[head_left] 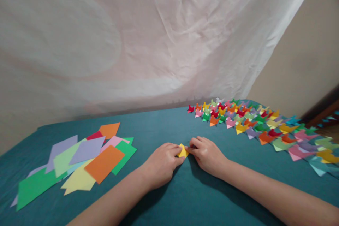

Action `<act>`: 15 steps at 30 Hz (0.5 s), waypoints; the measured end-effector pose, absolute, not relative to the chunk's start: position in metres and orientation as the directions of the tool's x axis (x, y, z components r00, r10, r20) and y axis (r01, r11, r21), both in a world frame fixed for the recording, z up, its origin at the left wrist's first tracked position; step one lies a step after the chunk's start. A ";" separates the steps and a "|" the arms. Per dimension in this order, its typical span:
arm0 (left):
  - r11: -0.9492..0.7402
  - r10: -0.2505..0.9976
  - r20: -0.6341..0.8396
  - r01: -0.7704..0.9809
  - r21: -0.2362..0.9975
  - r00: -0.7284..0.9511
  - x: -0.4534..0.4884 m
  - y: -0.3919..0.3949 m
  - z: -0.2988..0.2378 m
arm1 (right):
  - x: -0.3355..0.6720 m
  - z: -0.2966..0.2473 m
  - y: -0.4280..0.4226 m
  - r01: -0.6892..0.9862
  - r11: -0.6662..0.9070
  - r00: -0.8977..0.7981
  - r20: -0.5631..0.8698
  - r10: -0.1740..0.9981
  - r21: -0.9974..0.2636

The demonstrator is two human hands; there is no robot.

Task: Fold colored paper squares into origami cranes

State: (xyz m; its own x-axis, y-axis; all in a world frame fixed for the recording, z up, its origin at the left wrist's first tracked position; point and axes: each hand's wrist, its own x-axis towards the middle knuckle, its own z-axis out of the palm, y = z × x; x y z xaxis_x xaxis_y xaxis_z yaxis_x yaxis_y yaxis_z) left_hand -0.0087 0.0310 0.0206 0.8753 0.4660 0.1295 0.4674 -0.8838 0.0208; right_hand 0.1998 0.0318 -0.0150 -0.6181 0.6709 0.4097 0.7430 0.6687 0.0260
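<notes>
Between my two hands, low over the teal tablecloth, is a small piece of folded yellow paper (182, 151). My left hand (166, 160) grips its left side, with the thumb at the lower edge and the fingers over the upper left. On the right side, my right hand (206, 152) pinches the paper's corner between thumb and curled fingertips. Part of the folded shape is hidden under the fingers, so its full outline does not show.
Loose coloured paper sheets (104, 162) lie overlapping on the left of the teal cloth (159, 127). Rows of small folded paper birds (241, 127) in many colours stand along the right. A pale hanging sheet (159, 42) closes off the back.
</notes>
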 end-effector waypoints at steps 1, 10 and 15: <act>-0.885 0.463 0.123 0.465 0.016 0.878 -0.009 0.031 0.021 | 0.199 -0.015 0.032 0.743 0.668 -0.621 0.408 0.669 0.036; -0.881 0.472 0.119 0.472 0.033 0.873 -0.014 0.030 0.020 | 0.201 -0.015 0.030 0.725 0.686 -0.644 0.411 0.645 0.060; -0.881 0.472 0.110 0.470 0.047 0.875 -0.014 0.031 0.019 | 0.197 -0.012 0.029 0.680 0.725 -0.708 0.351 0.612 0.110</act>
